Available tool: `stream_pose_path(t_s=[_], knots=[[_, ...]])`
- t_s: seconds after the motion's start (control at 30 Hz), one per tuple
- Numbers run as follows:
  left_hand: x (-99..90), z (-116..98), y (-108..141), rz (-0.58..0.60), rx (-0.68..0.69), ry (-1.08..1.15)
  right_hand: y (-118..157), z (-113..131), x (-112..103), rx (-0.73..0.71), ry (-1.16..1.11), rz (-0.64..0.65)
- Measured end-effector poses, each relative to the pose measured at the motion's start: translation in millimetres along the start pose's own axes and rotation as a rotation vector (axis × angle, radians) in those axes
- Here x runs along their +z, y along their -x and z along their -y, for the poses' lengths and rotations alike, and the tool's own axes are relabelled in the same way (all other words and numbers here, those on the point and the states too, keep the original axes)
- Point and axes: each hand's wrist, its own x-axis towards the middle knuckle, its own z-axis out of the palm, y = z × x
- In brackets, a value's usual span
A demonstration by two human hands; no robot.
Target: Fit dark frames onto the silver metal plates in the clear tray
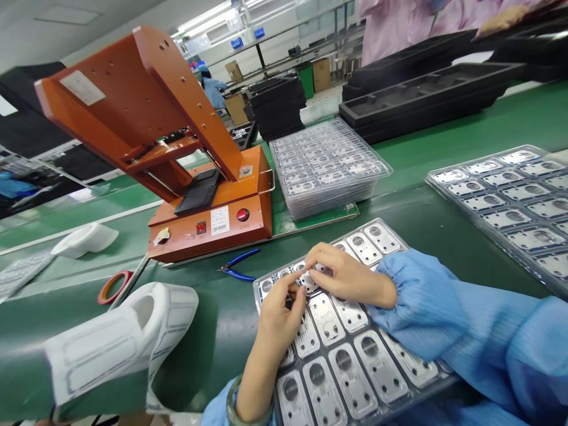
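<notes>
A clear plastic tray [306,349] lies tilted across the bench in front of me, its pockets filled with silvery metal plates [328,319] that have a round recess and small dark dots. My left hand [281,313] rests over the far left part of the tray, thumb and fingers curled together. From the right reaches my right hand [344,273], its thumb and forefinger pinched close to my left fingertips. Both sets of fingertips meet above one plate in the far row. Whatever they pinch is too small or hidden to name.
An orange press [208,207] stands beyond, with blue-handled cutters [239,266] before it. Left lie a label roll [146,331] and red tape [114,287]. Stacked trays [328,160] stand behind; another filled tray [515,201] lies right. Black foam trays [426,94] and co-workers in pink are further back.
</notes>
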Motion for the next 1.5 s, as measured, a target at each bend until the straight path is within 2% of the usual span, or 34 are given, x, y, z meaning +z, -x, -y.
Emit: stream_pose_path(t_s=[0.13,0.33,0.43,0.57,0.77,0.87,0.97,1.07,1.13,1.17,1.2,1.23,1.3,1.37,1.5], knots=[[-2.3,-6,-1,-0.092,0.046,0.020,3,1,3,-0.074,0.102,0.056],[-5.0,-8,1,-0.320,-0.006,0.150,8,-6,12,-0.190,0.232,0.205],[-4.5,-6,3,-0.347,-0.047,0.203,9,-7,13,-0.191,0.203,0.197],[-3.2,-4,8,-0.352,-0.024,0.271,9,-6,12,-0.187,0.155,0.170],[-9.1,0,17,-0.567,0.071,0.379,10,-10,12,-0.137,0.100,0.165],[-14.0,-5,22,-0.753,0.048,0.320,10,-13,11,-0.107,0.089,0.168],[-19.1,-10,38,-1.058,-0.046,0.252,11,-15,11,-0.059,0.068,0.152],[-25.2,1,74,-1.343,-0.152,0.059,12,-16,10,-0.019,0.055,0.153],[-29.2,21,108,-1.493,-0.334,-0.144,12,-16,10,-0.003,0.058,0.169],[-30.6,34,127,-1.495,-0.498,-0.248,12,-16,10,0.002,0.062,0.178],[-31.1,47,145,-1.421,-0.674,-0.331,12,-16,10,0.004,0.067,0.183],[-30.3,60,162,-1.383,-0.752,-0.336,12,-16,10,0.006,0.072,0.185],[-23.7,84,188,-1.305,-0.851,-0.312,12,-15,10,0.010,0.083,0.179],[-10.4,101,204,-1.203,-0.920,-0.276,12,-14,9,0.017,0.088,0.173],[20.2,115,212,-0.991,-0.940,-0.229,11,-10,8,0.001,0.083,0.153]])
